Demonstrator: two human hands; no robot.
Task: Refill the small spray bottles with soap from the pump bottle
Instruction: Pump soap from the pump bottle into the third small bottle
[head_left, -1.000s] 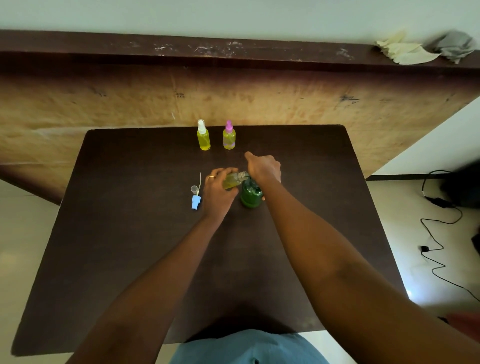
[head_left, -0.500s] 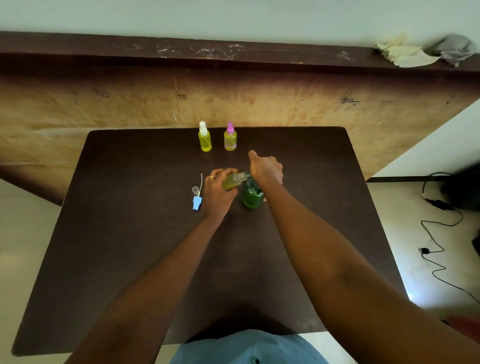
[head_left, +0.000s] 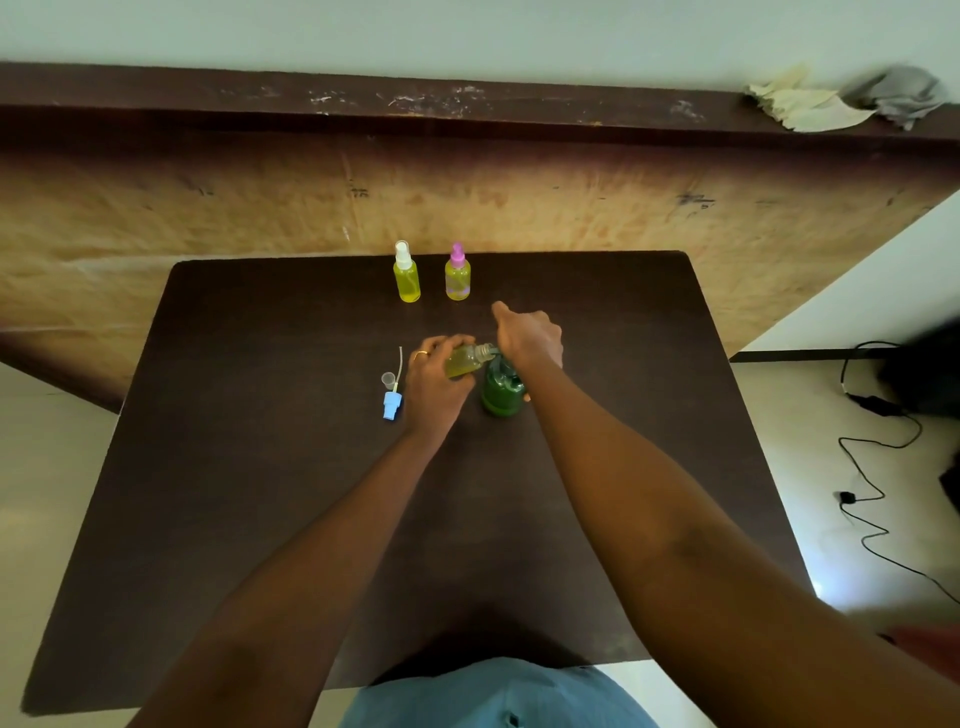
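Observation:
My left hand (head_left: 434, 382) grips a small uncapped spray bottle (head_left: 465, 360) of yellow liquid, tilted with its neck against the nozzle of the green pump bottle (head_left: 500, 391). My right hand (head_left: 530, 335) rests on top of the pump bottle's head, hiding it; its fingers are curled downward. The bottle's blue spray cap (head_left: 392, 402) with its white tube lies on the dark table (head_left: 260, 467) left of my left hand, beside a small clear cap (head_left: 387, 379). Two other spray bottles stand at the far edge: one with a white cap (head_left: 406, 273), one with a pink cap (head_left: 457, 273).
A wooden panel wall rises just behind the table. Crumpled cloths (head_left: 841, 101) lie on the ledge at the top right. Black cables (head_left: 878, 467) run over the floor to the right of the table.
Hardly anything differs; both hands stay at the pump bottle and the tilted small bottle, with only a slight shift of the view.

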